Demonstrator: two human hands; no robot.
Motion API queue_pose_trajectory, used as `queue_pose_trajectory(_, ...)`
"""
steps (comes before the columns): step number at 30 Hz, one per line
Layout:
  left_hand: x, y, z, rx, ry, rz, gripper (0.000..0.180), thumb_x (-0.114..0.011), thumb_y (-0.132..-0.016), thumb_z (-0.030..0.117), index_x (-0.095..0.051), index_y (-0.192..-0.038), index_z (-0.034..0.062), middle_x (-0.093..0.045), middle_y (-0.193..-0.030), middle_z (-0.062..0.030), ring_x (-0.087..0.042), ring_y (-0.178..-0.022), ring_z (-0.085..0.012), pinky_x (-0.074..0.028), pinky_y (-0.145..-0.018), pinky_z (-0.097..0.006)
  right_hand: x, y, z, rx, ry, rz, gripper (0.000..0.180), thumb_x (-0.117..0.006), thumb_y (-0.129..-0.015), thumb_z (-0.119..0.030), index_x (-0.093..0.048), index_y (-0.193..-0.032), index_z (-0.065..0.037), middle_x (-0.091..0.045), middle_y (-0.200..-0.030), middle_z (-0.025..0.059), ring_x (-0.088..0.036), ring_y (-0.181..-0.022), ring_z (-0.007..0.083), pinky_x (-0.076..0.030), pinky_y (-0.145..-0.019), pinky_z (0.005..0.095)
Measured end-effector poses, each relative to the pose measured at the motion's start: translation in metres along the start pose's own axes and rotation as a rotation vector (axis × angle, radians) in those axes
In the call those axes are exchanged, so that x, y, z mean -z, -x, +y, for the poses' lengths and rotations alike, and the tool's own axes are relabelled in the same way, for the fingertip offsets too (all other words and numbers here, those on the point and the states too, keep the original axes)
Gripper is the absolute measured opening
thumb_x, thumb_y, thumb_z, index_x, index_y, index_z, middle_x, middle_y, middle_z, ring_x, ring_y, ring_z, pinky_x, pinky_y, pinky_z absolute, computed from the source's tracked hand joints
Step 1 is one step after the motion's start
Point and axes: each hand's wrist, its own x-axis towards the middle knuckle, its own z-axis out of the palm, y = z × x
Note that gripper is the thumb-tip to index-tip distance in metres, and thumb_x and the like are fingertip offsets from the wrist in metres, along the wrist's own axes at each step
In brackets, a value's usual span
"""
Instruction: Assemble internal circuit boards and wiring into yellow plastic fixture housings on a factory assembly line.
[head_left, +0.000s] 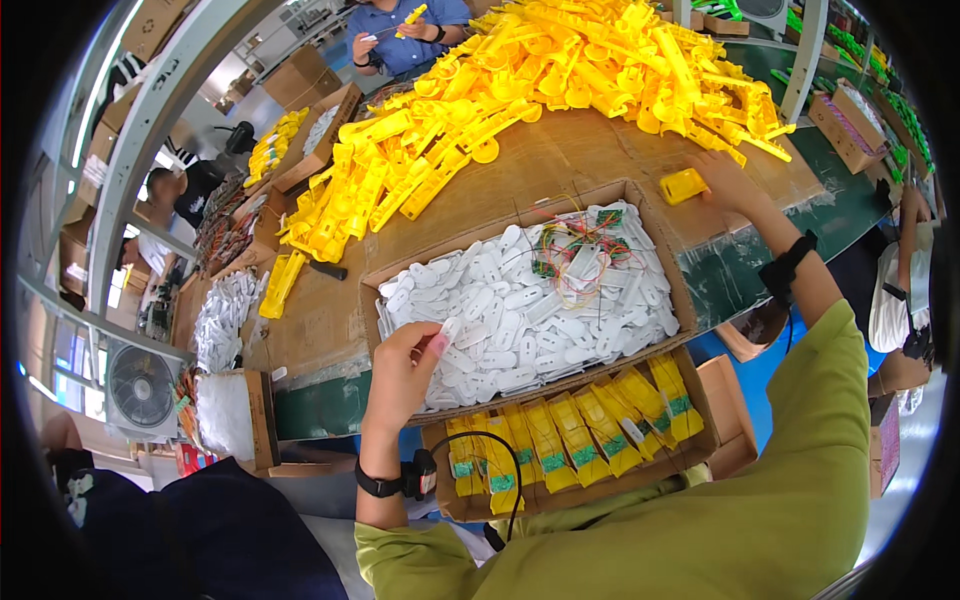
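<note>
Pinched between the thumb and fingers of my left hand (402,372) is a small white oval plastic piece (451,328). It is held just above the near left part of an open cardboard box (683,278) full of similar white plastic pieces (500,322). Wired green circuit boards (609,217) with red and yellow leads lie on top of them at the far right. Out to the right, my right hand (724,182) has its fingers closed on the end of a yellow plastic housing (684,186), at the tabletop.
A large heap of yellow plastic housings (600,60) covers the far table. Nearest me, a carton (712,440) holds several yellow housings with green boards (588,455). Across the table a person (405,30) handles a yellow part. A fan (140,385) stands at left.
</note>
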Motion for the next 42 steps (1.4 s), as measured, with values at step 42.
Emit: queue_pose_trajectory(42, -0.048, 0.024, 0.102, -0.126, 0.657, 0.111, 0.01, -0.056, -0.081, 0.007, -0.053, -0.082, -0.0025, -0.061, -0.07, -0.0091, -0.061, -0.065, -0.0115, -0.049, -0.059, -0.023, 0.135, 0.084, -0.254, 0.289, -1.495, 0.517, 0.038, -0.048, -0.086, -0.022, -0.037, -0.115, 0.0, -0.057, -0.083, 0.0119, -0.057, -0.066, 0.0159, -0.043, -0.057, 0.0267)
